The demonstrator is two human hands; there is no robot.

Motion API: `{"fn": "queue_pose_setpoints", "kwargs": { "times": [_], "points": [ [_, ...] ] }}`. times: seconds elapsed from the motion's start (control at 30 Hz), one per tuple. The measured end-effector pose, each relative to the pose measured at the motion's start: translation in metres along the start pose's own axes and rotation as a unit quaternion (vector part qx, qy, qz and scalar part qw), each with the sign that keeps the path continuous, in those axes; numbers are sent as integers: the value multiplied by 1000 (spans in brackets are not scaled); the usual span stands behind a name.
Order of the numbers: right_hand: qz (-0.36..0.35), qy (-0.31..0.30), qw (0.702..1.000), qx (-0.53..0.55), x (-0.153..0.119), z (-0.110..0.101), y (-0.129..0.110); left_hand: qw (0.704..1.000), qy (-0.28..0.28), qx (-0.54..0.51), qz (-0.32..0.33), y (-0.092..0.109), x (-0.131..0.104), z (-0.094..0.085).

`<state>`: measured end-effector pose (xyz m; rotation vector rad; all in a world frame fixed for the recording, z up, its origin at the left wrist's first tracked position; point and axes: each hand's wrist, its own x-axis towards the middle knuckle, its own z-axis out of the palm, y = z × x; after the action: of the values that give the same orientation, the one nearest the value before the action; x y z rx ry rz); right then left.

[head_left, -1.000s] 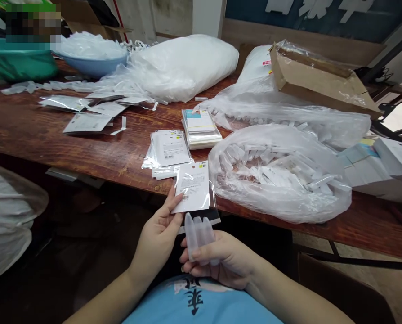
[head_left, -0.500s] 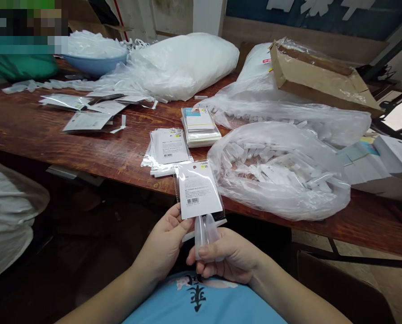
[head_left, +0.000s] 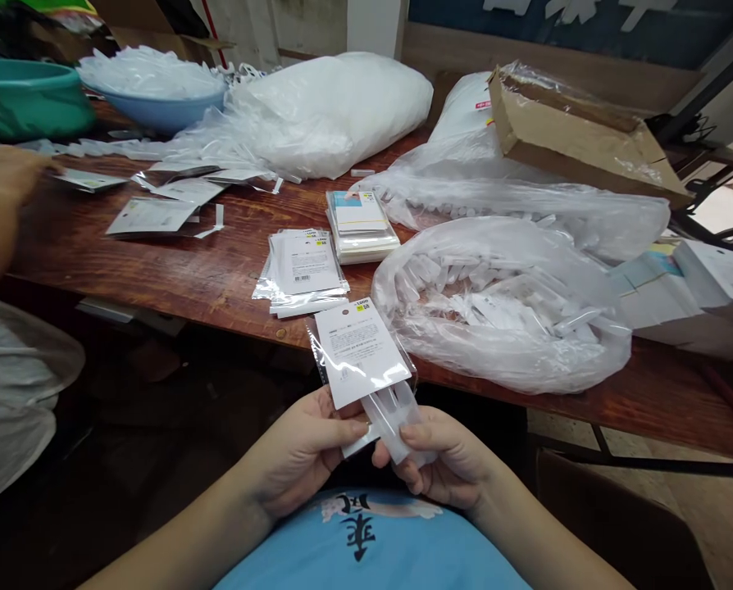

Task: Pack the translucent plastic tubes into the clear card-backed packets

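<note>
My left hand (head_left: 308,447) is closed on the lower left edge of a clear plastic packet with a white printed card (head_left: 361,348) in it. In my right hand (head_left: 443,455), pinched between thumb and fingers, are translucent plastic tubes (head_left: 394,422); their upper ends lie under the card, at the packet's lower end. Just beyond, on the table, a pile of similar carded packets (head_left: 308,262) lies beside a stack of clear sleeves with a blue-and-white card (head_left: 363,221) on top. To the right, an open plastic bag (head_left: 502,360) holds many translucent white pieces.
On the wooden table (head_left: 219,279) stand a green basin (head_left: 28,102), a blue bowl (head_left: 163,115) heaped with plastic pieces, a big white bag (head_left: 354,115) and a cardboard box (head_left: 581,156). Loose carded packets (head_left: 151,215) lie left. Another person's hand (head_left: 10,180) reaches in there.
My right hand has pushed the tubes farther under the card, and packet and tubes have tilted. Another person's arm has come in at the left edge.
</note>
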<state>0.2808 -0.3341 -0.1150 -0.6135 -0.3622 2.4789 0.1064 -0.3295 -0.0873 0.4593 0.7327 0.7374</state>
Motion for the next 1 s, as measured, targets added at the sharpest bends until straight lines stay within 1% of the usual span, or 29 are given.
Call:
{"fn": "queue_pose_setpoints", "kwargs": {
  "times": [0.07,0.17,0.27,0.33,0.4,0.47,0.5,0.57,0.63,0.67,0.73,0.77,0.83,0.93,0.97,1.0],
  "points": [
    [21,4,999,24,-1,-3,1,1000,-29,0,-13,-1,2,-2],
    [46,39,997,49,-4,-7,1,999,-38,2,-24,-3,3,-4],
    [73,62,995,33,-7,-8,3,997,-55,2,-45,-6,2,-3],
    [94,86,992,-13,-9,-6,5,994,-84,2,-69,-9,1,-1],
    [90,118,986,-75,-13,-1,7,989,-110,3,-94,-13,-1,1],
    [51,141,977,-149,-18,6,10,986,-118,14,-114,-17,-2,1],
    [17,151,969,-193,-21,9,12,985,-119,23,-125,-18,-2,1],
    [-54,177,943,-275,-29,13,15,980,-127,36,-150,-19,-2,-1],
    [-98,198,917,-331,-39,13,17,973,-142,37,-177,-18,-2,-3],
    [-103,197,909,-353,-45,11,18,971,-148,33,-187,-18,-2,-4],
    [-87,177,893,-404,-57,7,18,968,-156,24,-195,-17,-1,-4],
    [-84,171,880,-435,-62,5,18,967,-160,20,-197,-16,-1,-4],
    [-99,180,839,-503,-68,2,16,966,-165,12,-200,-15,0,-4],
    [-129,224,748,-611,-67,3,9,965,-169,12,-200,-15,2,-4],
    [-128,232,721,-640,-65,5,6,965,-167,17,-200,-14,2,-4],
    [-123,234,700,-663,-62,8,3,966,-163,25,-198,-14,2,-4]
  ]
}}
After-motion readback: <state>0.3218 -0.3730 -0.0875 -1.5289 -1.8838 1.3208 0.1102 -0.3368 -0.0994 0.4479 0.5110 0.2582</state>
